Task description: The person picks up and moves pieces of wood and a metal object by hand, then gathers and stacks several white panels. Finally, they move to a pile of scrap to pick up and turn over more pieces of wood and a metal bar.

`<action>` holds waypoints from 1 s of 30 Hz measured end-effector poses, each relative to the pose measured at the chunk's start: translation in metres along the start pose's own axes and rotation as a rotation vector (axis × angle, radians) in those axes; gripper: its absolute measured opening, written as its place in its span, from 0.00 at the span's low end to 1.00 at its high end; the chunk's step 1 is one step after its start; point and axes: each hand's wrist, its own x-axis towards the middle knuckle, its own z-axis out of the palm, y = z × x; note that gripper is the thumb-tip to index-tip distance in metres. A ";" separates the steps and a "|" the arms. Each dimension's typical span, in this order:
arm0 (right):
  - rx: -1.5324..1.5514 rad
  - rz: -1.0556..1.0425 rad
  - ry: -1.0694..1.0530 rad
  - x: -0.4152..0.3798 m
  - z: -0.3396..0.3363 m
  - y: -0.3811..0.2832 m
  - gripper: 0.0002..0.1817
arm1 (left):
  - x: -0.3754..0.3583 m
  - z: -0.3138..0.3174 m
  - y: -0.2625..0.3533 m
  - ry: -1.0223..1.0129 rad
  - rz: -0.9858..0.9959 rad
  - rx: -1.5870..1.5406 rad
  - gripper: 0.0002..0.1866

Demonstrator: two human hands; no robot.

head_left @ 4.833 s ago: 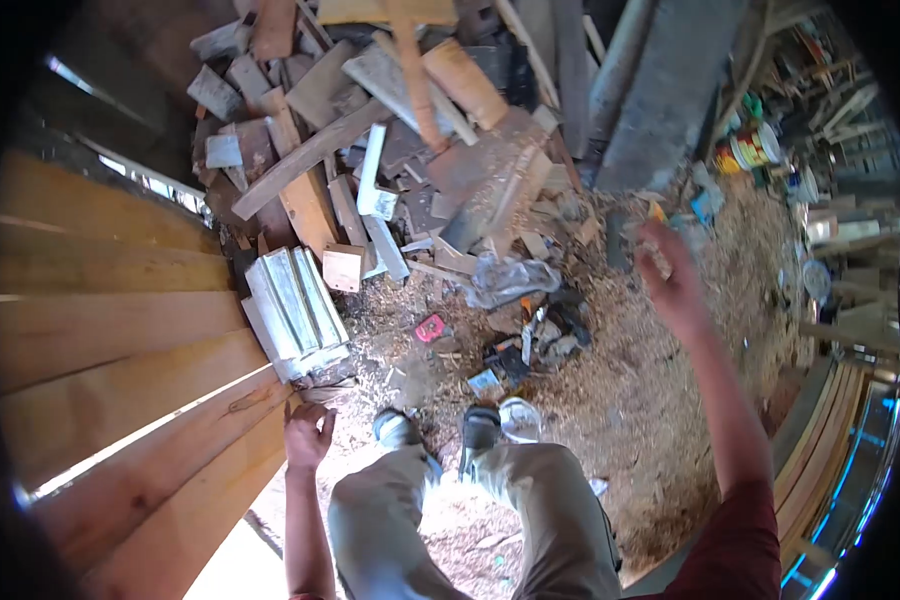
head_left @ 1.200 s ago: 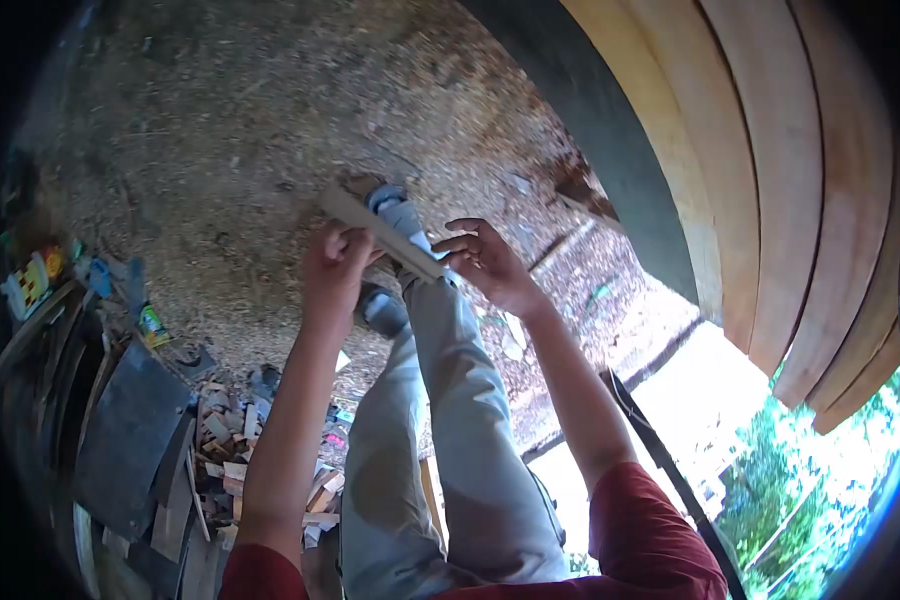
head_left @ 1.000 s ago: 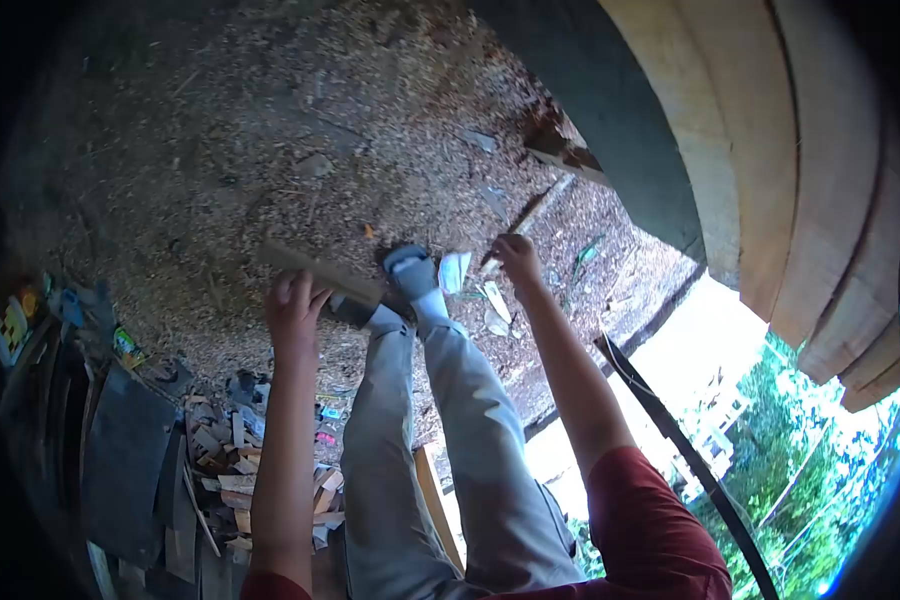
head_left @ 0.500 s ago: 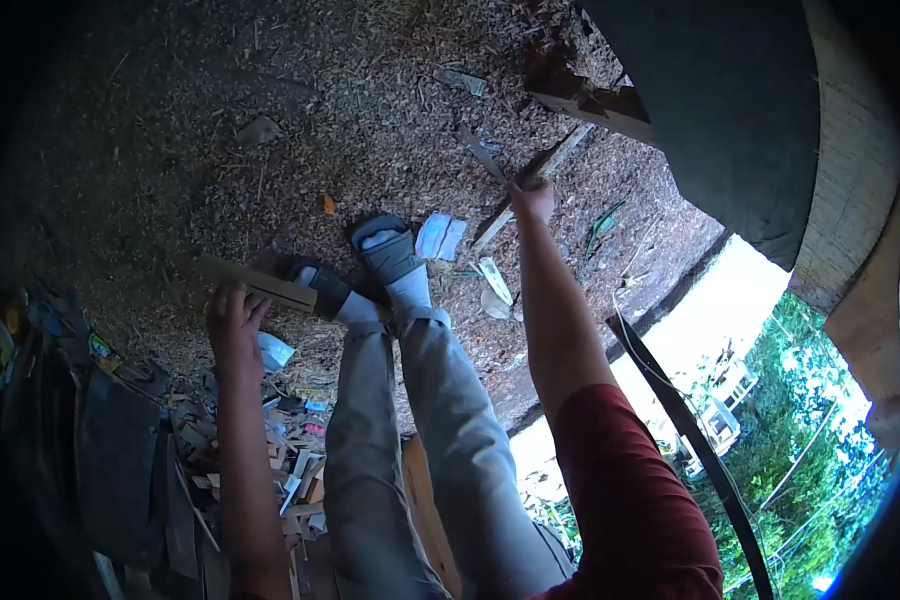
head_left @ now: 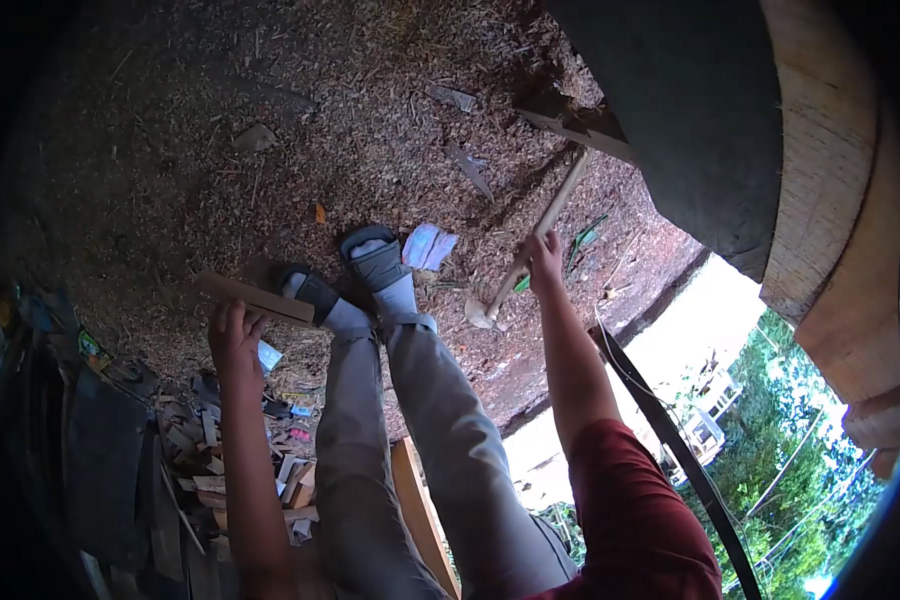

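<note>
My left hand (head_left: 236,338) is closed on one end of a short flat wooden piece (head_left: 255,298), held low beside my left sandal (head_left: 310,290). My right hand (head_left: 543,262) grips a long pale wooden stick (head_left: 560,200) that slants from upper right to lower left. A whitish, flattish lump (head_left: 478,314) shows at the stick's lower end; whether it is joined to the stick I cannot tell. Beyond my feet, a crumpled whitish-blue wrapper (head_left: 429,247) lies on the ground.
Wood chips cover the ground (head_left: 350,150). A thin flat scrap (head_left: 472,172) lies ahead. Wood offcuts (head_left: 210,490) pile up at lower left. A large dark panel (head_left: 685,110) and curved timber (head_left: 820,150) stand at upper right. A dark strip (head_left: 675,445) slants near my right arm.
The thin flat scrap that was at my right hand now lies on the ground apart from it. My right hand has moved down and closed around the stick, which has turned slightly steeper.
</note>
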 end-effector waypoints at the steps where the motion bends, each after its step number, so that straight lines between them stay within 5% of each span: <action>1: 0.047 0.013 0.026 -0.022 -0.004 -0.009 0.06 | -0.003 -0.003 -0.001 0.008 -0.016 -0.021 0.20; 4: -0.053 -0.037 0.156 -0.066 -0.032 0.001 0.02 | -0.015 0.002 0.007 0.039 -0.041 -0.008 0.20; 8: -0.546 -0.154 0.269 -0.127 -0.070 0.021 0.15 | -0.026 0.005 0.016 0.045 -0.018 -0.049 0.18; 15: -0.977 -0.105 0.187 -0.256 -0.096 0.012 0.19 | -0.040 0.010 0.041 0.006 0.009 -0.134 0.15; 30: -1.093 -0.099 0.201 -0.270 -0.050 -0.021 0.20 | -0.061 -0.011 0.040 0.015 0.014 -0.114 0.15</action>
